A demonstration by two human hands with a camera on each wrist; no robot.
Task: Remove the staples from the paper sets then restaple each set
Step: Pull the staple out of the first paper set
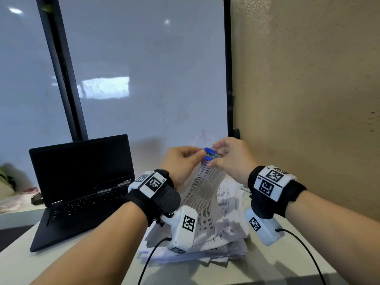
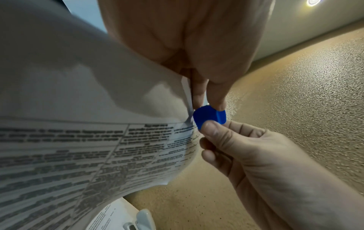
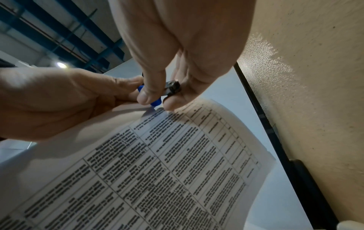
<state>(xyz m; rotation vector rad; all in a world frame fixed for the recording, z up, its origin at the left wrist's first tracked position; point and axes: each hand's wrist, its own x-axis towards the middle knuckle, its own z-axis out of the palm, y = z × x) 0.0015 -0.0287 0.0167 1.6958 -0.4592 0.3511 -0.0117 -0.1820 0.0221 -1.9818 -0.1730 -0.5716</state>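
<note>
Left hand [image 1: 180, 161]: pinches paper set's top corner.
Right hand [image 1: 232, 159]: grip clamped on blue staple remover [image 1: 209, 154] at that corner.
Paper set [image 1: 203, 194]: raised, centre, over paper pile [image 1: 230, 241].
Laptop [image 1: 82, 182]: open, 9 o'clock on counter [image 1: 277, 264].
Wall [image 1: 308, 89]: 3 o'clock, close.

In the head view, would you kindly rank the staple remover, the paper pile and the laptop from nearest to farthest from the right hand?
1. Staple remover: pinched in the right hand itself, at the lifted set's corner.
2. Paper pile: on the desk below both hands.
3. Laptop: far left, beyond the left hand.
</note>
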